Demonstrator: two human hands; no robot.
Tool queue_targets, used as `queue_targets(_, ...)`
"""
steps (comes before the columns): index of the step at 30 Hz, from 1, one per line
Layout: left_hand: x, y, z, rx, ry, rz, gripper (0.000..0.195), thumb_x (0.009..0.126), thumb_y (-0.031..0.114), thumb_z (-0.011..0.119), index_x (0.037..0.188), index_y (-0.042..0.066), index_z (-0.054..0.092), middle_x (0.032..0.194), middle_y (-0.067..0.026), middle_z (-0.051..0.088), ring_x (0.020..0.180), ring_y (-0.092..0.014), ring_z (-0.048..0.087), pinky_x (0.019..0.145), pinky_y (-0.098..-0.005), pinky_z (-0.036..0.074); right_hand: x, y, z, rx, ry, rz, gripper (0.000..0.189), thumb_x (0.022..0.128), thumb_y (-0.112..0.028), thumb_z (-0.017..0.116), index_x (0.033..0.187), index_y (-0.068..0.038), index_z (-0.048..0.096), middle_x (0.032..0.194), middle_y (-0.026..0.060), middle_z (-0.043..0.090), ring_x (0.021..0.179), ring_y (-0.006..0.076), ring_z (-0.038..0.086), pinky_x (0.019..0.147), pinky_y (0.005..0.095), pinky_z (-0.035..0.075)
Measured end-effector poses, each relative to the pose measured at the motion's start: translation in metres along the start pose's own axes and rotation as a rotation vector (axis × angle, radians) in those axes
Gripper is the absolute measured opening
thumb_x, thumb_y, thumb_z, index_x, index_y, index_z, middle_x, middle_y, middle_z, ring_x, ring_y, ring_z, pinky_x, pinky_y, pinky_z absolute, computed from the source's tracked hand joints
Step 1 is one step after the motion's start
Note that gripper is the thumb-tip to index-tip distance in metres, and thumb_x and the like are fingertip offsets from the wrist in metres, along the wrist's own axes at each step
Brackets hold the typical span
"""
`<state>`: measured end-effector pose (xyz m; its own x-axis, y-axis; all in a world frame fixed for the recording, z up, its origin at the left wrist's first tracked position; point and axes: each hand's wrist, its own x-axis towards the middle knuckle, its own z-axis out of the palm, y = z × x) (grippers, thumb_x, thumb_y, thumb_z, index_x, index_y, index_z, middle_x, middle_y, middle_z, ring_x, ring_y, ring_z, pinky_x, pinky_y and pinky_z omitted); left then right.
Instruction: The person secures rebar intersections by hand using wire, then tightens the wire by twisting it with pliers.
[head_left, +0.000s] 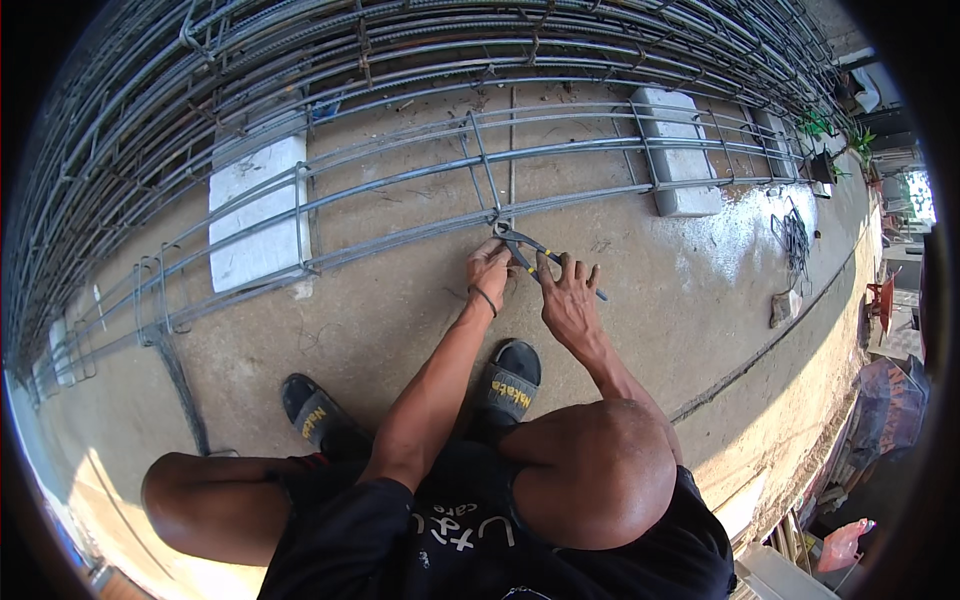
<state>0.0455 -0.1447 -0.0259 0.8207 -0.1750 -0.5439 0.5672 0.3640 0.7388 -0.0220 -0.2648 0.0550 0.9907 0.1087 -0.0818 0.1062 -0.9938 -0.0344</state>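
Note:
My right hand (574, 304) grips the dark handles of end-cutting nippers (517, 238), which have yellow bands. Their jaws meet the lower corner of a steel stirrup (489, 176), at the near longitudinal bars of a long rebar cage (405, 176). Close beside the jaws, my left hand (489, 270) has its fingers bunched together. Whatever those fingers may pinch is hidden or too small to make out. The cage runs across in front of me, raised on white blocks, one left (259, 214) and another right (682, 161).
Behind the cage rises a large stack of rebar cages (420, 41). A bundle of bent steel pieces (795, 240) and a stone block (784, 309) lie to the right on the concrete floor (390, 307). At left a dark wire bundle (180, 390) extends towards me. My sandalled feet (514, 375) stand close below.

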Motion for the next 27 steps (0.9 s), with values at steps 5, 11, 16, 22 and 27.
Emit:
queue_targets(5,-0.001,-0.001,0.007,-0.025,0.023,0.034,0.018,0.087,0.006,0.051,0.1,0.008,0.065,0.087,-0.0002,0.067,0.069,-0.008,0.059,0.052,-0.0231,0.041,-0.004,0.006,-0.001,0.066,-0.025,0.003,0.048,0.083,-0.007,0.046,0.131,-0.007,0.044,0.109,0.0224,0.046,0.098,0.037,0.046,0.086,0.0603,0.037)
queue_targets(11,0.002,0.0,-0.001,-0.044,0.059,0.034,0.018,0.086,-0.002,0.053,0.101,-0.001,0.063,0.091,-0.0078,0.067,0.073,-0.014,0.062,0.059,-0.0257,0.05,0.0,0.003,0.003,0.146,-0.042,-0.004,0.038,0.082,-0.007,0.049,0.119,-0.003,0.047,0.101,0.0245,0.05,0.088,0.0372,0.051,0.07,0.05,0.046)
queue_targets(16,0.002,0.003,0.009,0.014,0.092,-0.007,0.018,0.085,-0.001,0.055,0.101,-0.002,0.063,0.084,-0.0082,0.067,0.064,-0.013,0.062,0.055,-0.0247,0.048,0.003,0.016,0.014,0.266,0.042,0.246,0.021,0.085,-0.014,0.05,0.097,0.004,0.048,0.078,0.025,0.058,0.073,0.0424,0.059,0.067,0.051,0.046)
queue_targets(22,0.005,0.006,-0.001,0.088,0.182,0.01,0.013,0.082,0.005,0.058,0.092,0.001,0.065,0.077,-0.0072,0.067,0.058,-0.013,0.061,0.052,-0.0231,0.045,0.017,0.023,0.029,0.457,-0.25,0.179,0.033,0.09,-0.03,0.055,0.076,0.0,0.054,0.058,0.0142,0.057,0.052,0.034,0.058,0.053,0.045,0.047)
queue_targets(27,-0.003,0.031,-0.012,0.707,0.173,0.203,0.017,0.077,0.015,0.063,0.081,-0.001,0.069,0.073,-0.0108,0.068,0.062,-0.021,0.065,0.056,-0.0308,0.048,0.009,0.045,0.036,1.821,-1.054,0.445,0.052,0.093,-0.046,0.046,0.111,0.002,0.056,0.083,0.016,0.065,0.071,0.0224,0.065,0.06,0.0392,0.053)
